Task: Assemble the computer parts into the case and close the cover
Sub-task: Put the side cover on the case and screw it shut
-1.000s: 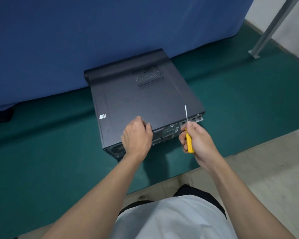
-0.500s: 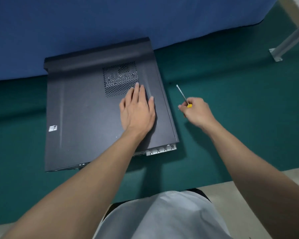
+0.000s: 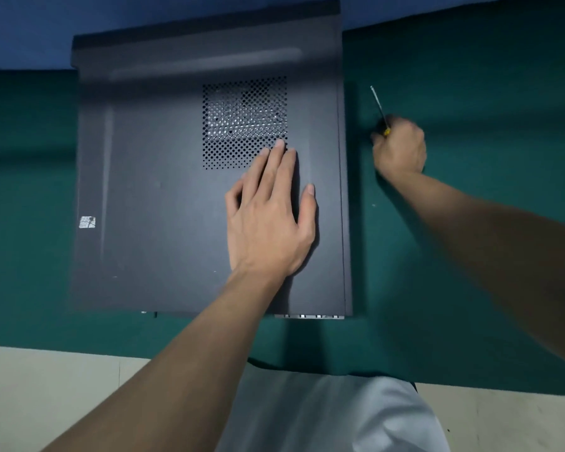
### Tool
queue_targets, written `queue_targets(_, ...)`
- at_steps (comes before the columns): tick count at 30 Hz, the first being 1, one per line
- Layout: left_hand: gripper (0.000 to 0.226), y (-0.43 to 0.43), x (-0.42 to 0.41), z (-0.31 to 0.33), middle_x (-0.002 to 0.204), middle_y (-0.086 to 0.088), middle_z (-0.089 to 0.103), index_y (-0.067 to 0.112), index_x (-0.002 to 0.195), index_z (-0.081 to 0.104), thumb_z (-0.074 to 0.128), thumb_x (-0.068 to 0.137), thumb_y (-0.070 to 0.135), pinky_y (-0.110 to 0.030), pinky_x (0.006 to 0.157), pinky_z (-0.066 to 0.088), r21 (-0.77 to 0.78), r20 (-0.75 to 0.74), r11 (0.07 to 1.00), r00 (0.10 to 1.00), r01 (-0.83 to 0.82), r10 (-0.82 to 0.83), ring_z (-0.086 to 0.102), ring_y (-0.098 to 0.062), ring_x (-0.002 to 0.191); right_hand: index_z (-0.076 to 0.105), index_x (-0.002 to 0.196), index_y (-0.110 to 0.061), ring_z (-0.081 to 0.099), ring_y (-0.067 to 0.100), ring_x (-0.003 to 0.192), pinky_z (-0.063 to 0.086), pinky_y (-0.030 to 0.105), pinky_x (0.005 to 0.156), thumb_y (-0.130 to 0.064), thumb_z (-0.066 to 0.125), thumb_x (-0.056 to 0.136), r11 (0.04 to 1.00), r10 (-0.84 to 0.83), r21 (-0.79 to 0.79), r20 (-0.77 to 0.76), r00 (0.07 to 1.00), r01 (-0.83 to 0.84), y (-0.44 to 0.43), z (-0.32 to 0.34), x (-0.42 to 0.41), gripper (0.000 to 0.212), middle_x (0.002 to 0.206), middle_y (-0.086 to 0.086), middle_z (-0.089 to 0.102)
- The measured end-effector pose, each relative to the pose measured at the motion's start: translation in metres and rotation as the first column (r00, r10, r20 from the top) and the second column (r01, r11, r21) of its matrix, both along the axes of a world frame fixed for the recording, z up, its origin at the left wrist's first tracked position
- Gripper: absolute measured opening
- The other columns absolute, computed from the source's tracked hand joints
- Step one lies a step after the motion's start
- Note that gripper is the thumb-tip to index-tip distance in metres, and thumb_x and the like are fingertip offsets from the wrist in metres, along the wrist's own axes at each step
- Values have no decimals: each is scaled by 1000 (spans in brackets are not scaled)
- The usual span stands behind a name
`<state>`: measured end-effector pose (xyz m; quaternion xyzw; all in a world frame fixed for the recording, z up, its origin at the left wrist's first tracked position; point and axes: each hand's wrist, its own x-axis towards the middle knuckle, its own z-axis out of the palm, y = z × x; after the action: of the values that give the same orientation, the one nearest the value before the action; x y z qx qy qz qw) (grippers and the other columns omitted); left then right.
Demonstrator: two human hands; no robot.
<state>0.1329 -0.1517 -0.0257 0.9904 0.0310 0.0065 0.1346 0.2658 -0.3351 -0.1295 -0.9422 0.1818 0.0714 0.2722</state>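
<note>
Computer case (image 3: 346, 230), dark grey, lies flat on a green mat (image 3: 470, 76) from the upper left to the centre of the frame, with its cover (image 3: 157, 190) seated on top. A perforated vent grille (image 3: 238, 112) occupies the upper middle of the cover, and a white sticker (image 3: 87, 222) sits near its left edge. The left grip (image 3: 268, 216), the person's left hand, rests palm-down on the cover at frame centre with fingers straight and clasping nothing, the fingertips reaching the grille's lower edge. The right grip (image 3: 400, 148), right of the case and apart from it, is curled round the yellow handle of a screwdriver (image 3: 377, 102), whose thin shaft points toward the top of the frame above the mat. Blue cloth (image 3: 30, 31) crosses the upper left; pale floor (image 3: 46, 386) and a white garment (image 3: 323, 415) fill the bottom.
</note>
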Motion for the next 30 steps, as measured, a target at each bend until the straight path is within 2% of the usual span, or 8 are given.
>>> queue_targets(7, 55, 3, 0, -3, 157, 7, 30, 21, 147, 37, 32, 99, 46, -31, 110, 17, 19, -18, 1000, 1000, -10, 10, 19, -8, 145, 68, 103, -16, 61, 39, 97, 51, 42, 82, -15, 52, 88, 998, -48, 38, -62, 997, 50, 10, -8, 17, 21, 105, 17, 65)
queue_targets(10, 55, 4, 2, -4, 157, 8, 30, 22, 147, 37, 33, 99, 46, -32, 111, 18, 12, -22, 1000, 1000, -11, 12, 19, -8, 146, 66, 104, -15, 60, 39, 99, 49, 40, 83, -19, 55, 89, 995, -61, 78, -66, 996, 66, 11, -6, 18, 19, 108, 16, 65)
queue_targets(13, 54, 6, 3, -4, 157, 7, 30, 22, 147, 37, 32, 99, 46, -32, 111, 18, 7, -26, 1000, 1000, -10, 10, 18, -8, 146, 63, 101, -10, 57, 38, 101, 44, 36, 81, -24, 62, 88, 981, -62, 182, -53, 997, 70, 11, 0, 12, 19, 106, 18, 64)
queue_targets(17, 55, 7, 4, -5, 157, 8, 29, 23, 148, 36, 30, 99, 47, -31, 110, 15, 18, -20, 1000, 1000, -9, 9, 16, -7, 146, 63, 88, -11, 58, 29, 92, 43, 30, 77, -26, 69, 85, 941, -54, 336, 14, 998, 46, 15, 26, -18, 16, 87, 3, 64)
queue_targets(20, 55, 7, 4, -6, 158, 8, 27, 23, 148, 35, 29, 98, 47, -32, 110, 15, 6, -18, 1000, 1000, -9, 9, 15, -7, 146, 60, 76, -18, 60, 28, 76, 51, 38, 70, -28, 68, 85, 893, -132, 437, 38, 991, 102, 16, 51, -53, 16, 75, 0, 67)
queue_targets(24, 54, 7, 4, -5, 158, 7, 27, 22, 148, 34, 30, 100, 45, -32, 111, 15, -10, -12, 1000, 1000, 14, -14, 14, -8, 147, 57, 62, -23, 44, 13, 47, 39, 33, 53, -31, 72, 82, 803, -252, 565, 32, 967, 191, 17, 84, -104, 26, 59, -4, 65)
queue_targets(27, 49, 11, -3, -2, 157, 3, 31, 19, 146, 39, 34, 101, 38, -32, 112, 16, -49, 10, 998, 999, 42, -41, 18, -11, 146, 64, 62, -20, 39, 11, 45, 32, 31, 49, -27, 76, 78, 697, -323, 679, 11, 946, 230, 21, 107, -143, 22, 64, 1, 69)
queue_targets(30, 50, 19, -28, 2, 157, 1, 30, 17, 146, 39, 36, 102, 40, -34, 114, 17, -54, 7, 986, 987, 161, -160, 19, -14, 146, 71, 71, -21, 39, 4, 40, 30, 25, 47, -22, 76, 78, 638, -345, 734, 4, 938, 232, 22, 125, -179, 8, 73, 0, 73)
